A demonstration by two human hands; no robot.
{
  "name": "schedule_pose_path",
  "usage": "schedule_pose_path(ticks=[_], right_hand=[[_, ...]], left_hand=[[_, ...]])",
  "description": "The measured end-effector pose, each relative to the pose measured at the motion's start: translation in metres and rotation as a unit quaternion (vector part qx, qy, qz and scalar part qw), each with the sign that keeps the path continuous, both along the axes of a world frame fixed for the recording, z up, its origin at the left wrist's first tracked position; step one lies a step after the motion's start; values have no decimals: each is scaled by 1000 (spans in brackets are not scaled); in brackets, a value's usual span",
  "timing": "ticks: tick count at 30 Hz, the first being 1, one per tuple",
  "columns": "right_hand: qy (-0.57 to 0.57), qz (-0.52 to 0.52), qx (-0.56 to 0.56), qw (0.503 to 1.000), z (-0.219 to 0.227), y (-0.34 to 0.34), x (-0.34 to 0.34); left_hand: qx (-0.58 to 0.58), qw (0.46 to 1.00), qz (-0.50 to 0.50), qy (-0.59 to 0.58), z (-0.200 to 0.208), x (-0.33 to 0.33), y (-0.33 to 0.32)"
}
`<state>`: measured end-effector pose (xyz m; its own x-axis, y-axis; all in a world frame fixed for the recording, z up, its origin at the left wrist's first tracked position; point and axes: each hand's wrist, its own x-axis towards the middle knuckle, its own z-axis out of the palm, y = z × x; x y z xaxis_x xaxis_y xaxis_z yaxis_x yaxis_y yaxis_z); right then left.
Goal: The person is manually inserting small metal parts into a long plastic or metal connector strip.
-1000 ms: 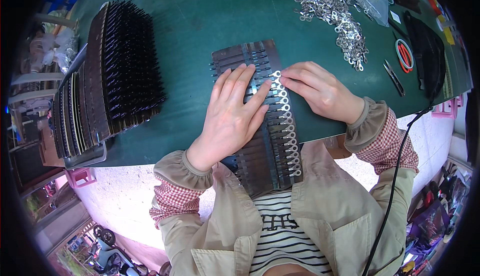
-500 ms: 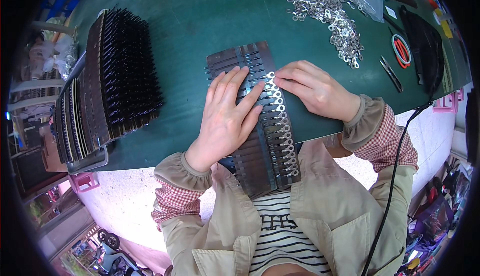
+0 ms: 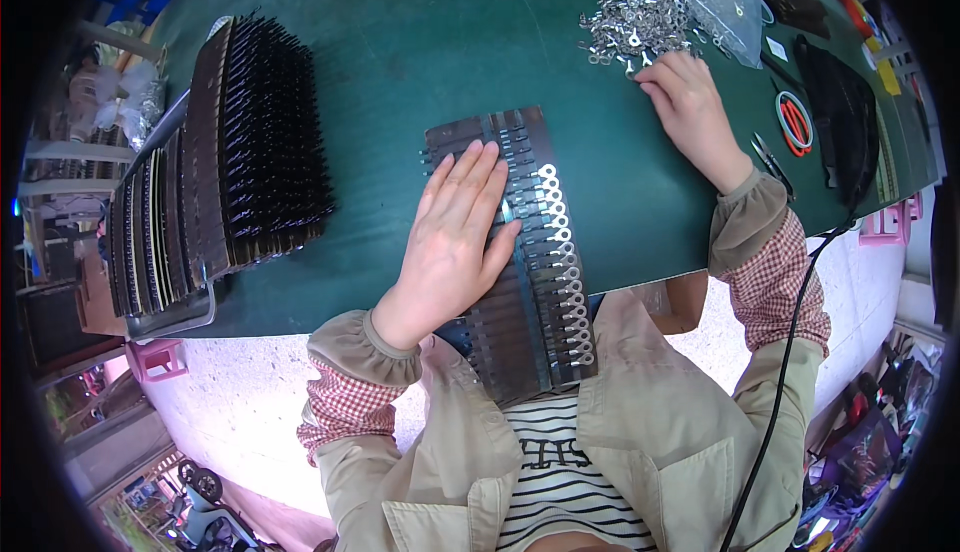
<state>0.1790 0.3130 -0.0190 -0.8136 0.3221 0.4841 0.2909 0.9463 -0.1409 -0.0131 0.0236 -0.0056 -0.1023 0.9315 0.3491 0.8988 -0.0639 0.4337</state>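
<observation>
A long dark board (image 3: pixel 505 337) lies across the table's front edge, its near end by my lap. Thin dark components with wire leads are laid in a row across it. A column of silver ring terminals (image 3: pixel 570 274) sits on the lead ends along its right side. My left hand (image 3: pixel 448 237) rests flat on the board's upper half, fingers stretched out. At the near edge of a loose heap of ring terminals (image 3: pixel 640 17), my right hand (image 3: pixel 692 117) has thumb and forefinger pinched at one ring terminal (image 3: pixel 630 69).
On the left stands a rack of stacked boards (image 3: pixel 210 152) with dense black leads. A clear plastic bag (image 3: pixel 715 2) lies beside the heap. Tweezers (image 3: pixel 772 167), a red and white coil (image 3: pixel 795 122) and a black pouch (image 3: pixel 845 102) are at right. A black cable (image 3: pixel 800 302) hangs over my right sleeve.
My right hand has moved from the board's upper right edge out to the heap of terminals. My left hand stays on the board, its fingers closer together.
</observation>
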Motion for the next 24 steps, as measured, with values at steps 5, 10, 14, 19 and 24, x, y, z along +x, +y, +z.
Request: schedule_pose_path(ticks=[5, 10, 14, 19, 24], right_hand=[[56, 53, 22, 997, 10, -20, -20], [92, 110, -166, 976, 4, -45, -33], [60, 203, -106, 972, 3, -46, -28], [43, 174, -121, 976, 8, -41, -22], [28, 109, -180, 977, 11, -48, -31]], left_hand=[[10, 1000, -1, 0, 1, 0, -1], [25, 1000, -3, -4, -2, -2, 3], [23, 1000, 2, -6, -2, -1, 1], [27, 1000, 2, -8, -3, 0, 1], [22, 1000, 2, -16, -3, 0, 0]])
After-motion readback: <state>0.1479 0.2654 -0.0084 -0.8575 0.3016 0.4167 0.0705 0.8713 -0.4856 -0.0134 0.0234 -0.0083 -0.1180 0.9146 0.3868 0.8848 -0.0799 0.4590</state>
